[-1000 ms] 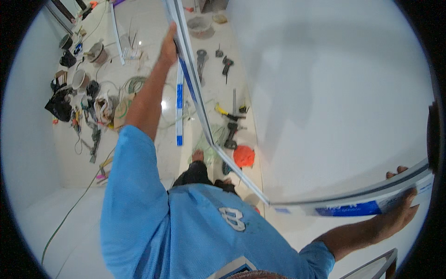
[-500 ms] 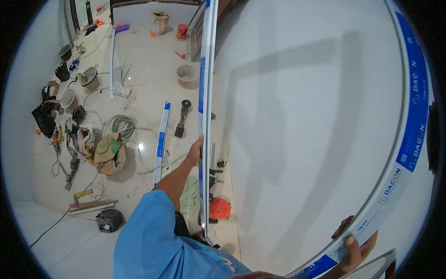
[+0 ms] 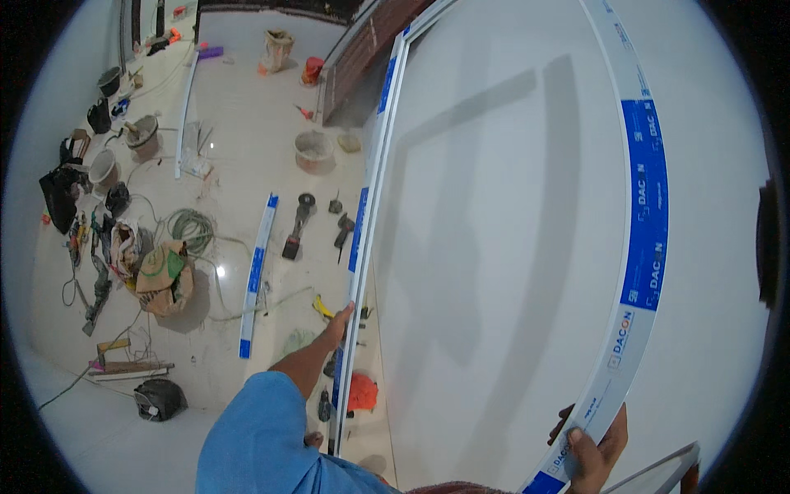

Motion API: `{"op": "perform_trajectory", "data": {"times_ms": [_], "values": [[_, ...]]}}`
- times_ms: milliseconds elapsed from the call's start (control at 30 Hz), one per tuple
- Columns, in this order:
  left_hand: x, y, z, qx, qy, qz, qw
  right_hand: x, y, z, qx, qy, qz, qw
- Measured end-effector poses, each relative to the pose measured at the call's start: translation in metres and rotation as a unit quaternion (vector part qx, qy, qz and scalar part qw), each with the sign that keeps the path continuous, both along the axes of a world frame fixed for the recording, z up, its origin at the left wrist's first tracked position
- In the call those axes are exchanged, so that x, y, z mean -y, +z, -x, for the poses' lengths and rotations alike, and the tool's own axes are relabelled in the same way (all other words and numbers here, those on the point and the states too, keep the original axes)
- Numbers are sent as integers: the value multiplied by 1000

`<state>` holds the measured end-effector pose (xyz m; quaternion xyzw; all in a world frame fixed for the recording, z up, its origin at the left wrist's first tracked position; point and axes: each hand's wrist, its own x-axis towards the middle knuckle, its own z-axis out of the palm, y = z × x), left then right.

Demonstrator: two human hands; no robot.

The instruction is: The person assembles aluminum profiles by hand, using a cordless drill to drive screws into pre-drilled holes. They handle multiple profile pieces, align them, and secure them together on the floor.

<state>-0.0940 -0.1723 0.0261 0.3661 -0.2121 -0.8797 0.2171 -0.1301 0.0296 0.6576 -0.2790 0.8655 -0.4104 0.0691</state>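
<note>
Against a white wall (image 3: 510, 247), seen from above, a person holds a large white frame (image 3: 366, 239) with blue protective strips, one hand on each side rail. On the left, the left hand (image 3: 340, 319) reaches forward from a blue sleeve (image 3: 263, 428) and grips the left rail, fingers closed around its edge near the lower half of its length. At the lower right, the right hand (image 3: 594, 449) wraps the right rail (image 3: 642, 247), fingers curled shut over the white face just below a blue strip. Both rails run up and away, bending with the lens. Below, on the pale floor (image 3: 230, 107), lie a short loose white-and-blue strip (image 3: 257, 276), an angle grinder (image 3: 298, 222), a coiled green cable (image 3: 191, 226), a brown bag (image 3: 164, 276), buckets (image 3: 313, 151) and an orange object (image 3: 362, 391) near the person's feet.
</note>
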Motion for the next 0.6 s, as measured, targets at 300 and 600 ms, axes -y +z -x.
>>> {"op": "perform_trajectory", "data": {"times_ms": [300, 600], "values": [[-40, -101, 3, 162, 27, 30, 986, 47, -37, 34, 28, 90, -51, 994], [-37, -253, -13, 203, 53, 58, 976, 47, -142, 34, 433, 190, -40, 880]]}}
